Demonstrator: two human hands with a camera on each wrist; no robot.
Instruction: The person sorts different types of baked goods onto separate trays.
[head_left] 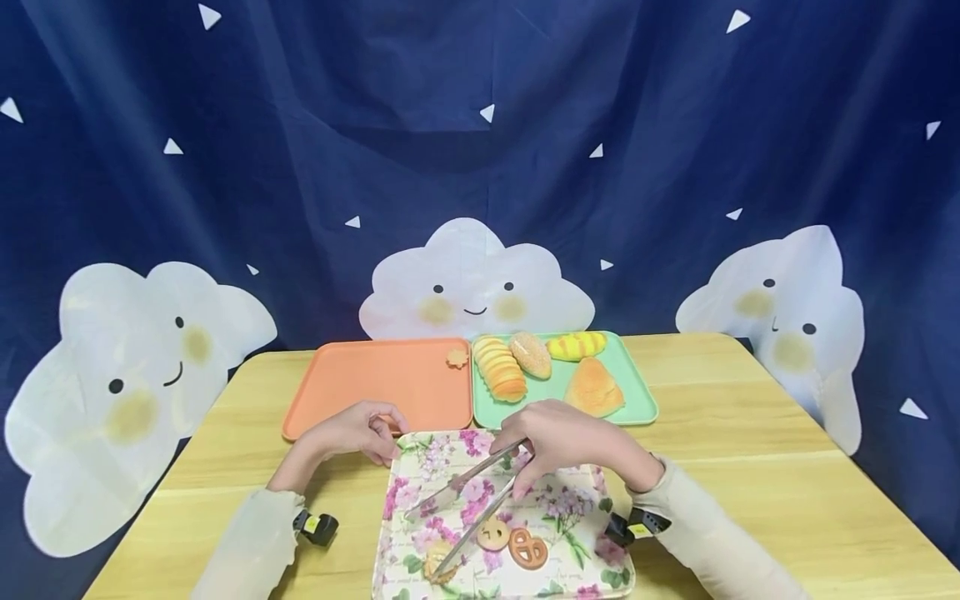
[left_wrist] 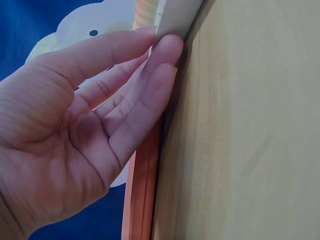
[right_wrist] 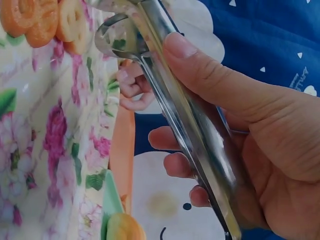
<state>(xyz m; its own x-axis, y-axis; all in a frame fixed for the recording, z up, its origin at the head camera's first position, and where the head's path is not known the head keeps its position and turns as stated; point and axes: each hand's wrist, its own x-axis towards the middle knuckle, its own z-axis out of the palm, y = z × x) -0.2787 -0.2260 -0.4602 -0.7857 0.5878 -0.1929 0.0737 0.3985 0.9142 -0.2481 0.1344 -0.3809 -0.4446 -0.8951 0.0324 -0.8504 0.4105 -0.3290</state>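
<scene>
while the right hand (head_left: 558, 433) curls thumb and fingers round the metal tongs (head_left: 468, 508), the two arms of the tongs stand apart and reach down-left over the floral tray (head_left: 600, 508), tips near a pale biscuit (head_left: 438, 562) at the tray's near edge; whether the tips touch it cannot be told. two more biscuits lie just beside the lower arm: a smiley biscuit (head_left: 493, 533) and a pretzel-shaped biscuit (head_left: 528, 549), touching each other. left hand (head_left: 352, 432) lies at the tray's far-left corner, fingers fairly straight, fingertips (left_wrist: 167, 47) pressed against the pale rim, probably to steady the tray so it does not slide; it grasps nothing. just behind, touching or nearly so, an orange tray (head_left: 360, 383) holds one small flower-shaped biscuit (head_left: 457, 358) in its far-right corner. beside that a green tray (head_left: 637, 400) carries four breads: a striped loaf (head_left: 500, 369), a seeded roll (head_left: 531, 354), a yellow striped roll (head_left: 576, 345), a triangular pastry (head_left: 593, 388). all rest on a wooden table (head_left: 750, 467) before a blue cloud backdrop (head_left: 465, 125). tongs are held at the hinge end, likely for reach
</scene>
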